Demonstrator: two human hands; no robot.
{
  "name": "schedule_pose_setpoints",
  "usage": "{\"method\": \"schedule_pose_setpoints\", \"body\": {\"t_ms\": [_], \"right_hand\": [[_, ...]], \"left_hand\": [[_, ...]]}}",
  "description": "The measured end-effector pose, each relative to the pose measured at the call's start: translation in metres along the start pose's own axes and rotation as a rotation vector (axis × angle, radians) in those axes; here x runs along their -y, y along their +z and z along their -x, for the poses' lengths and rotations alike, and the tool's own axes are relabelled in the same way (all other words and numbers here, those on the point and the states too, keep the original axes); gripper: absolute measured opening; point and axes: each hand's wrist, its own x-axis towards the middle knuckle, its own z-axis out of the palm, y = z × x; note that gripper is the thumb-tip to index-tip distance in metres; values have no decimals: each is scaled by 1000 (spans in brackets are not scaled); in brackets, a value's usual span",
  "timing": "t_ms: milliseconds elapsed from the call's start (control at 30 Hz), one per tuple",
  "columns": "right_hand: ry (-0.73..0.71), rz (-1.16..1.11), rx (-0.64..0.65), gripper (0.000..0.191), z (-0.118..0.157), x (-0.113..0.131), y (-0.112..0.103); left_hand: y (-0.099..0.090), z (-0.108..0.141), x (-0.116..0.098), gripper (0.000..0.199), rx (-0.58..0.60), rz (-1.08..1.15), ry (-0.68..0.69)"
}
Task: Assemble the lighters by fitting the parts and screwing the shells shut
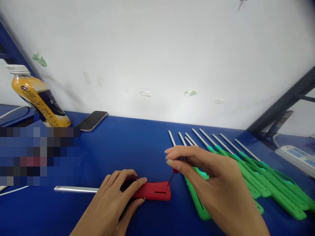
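A red plastic handle (pixel 150 190) with a narrow slot lies on the blue table. From its left side a silver metal rod (pixel 76 189) sticks out. My left hand (pixel 115 193) is closed around the handle's middle, thumb and fingers on opposite edges. Between thumb and fingertips, my right hand (pixel 211 177) pinches a thin screwdriver (pixel 175 171) with a reddish grip, its shaft slanting down. The tip meets the handle's right end near the slot, at what looks like a small hole or screw. My fingers hide most of the screwdriver's grip.
Several green handles (pixel 283 186) with silver rods lie to the right, partly behind my right hand. A phone (pixel 93 120) and a yellow drink bottle (pixel 40 98) are at the back left. A white wall (pixel 157 59) borders the table (pixel 133 141). A white power strip (pixel 295 154) is far right.
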Motion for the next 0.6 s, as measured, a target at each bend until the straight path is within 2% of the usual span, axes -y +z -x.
{"method": "schedule_pose_setpoints", "body": {"t_ms": [100,200,300,433,600], "right_hand": [[-52,9,81,16,-1,0,-3],[-105,48,71,18,-1,0,-5],[-106,88,70,23,-2,0,-6],[-93,72,129,35,-1,3,-6],[-74,1,178,19,0,6,-7]], "left_hand": [[0,1,0,37,11,-7,-5],[1,3,0,36,5,4,-3],[2,3,0,37,11,3,-9],[1,3,0,38,23,1,-22],[-2,0,-1,36,8,-3,-9]]}}
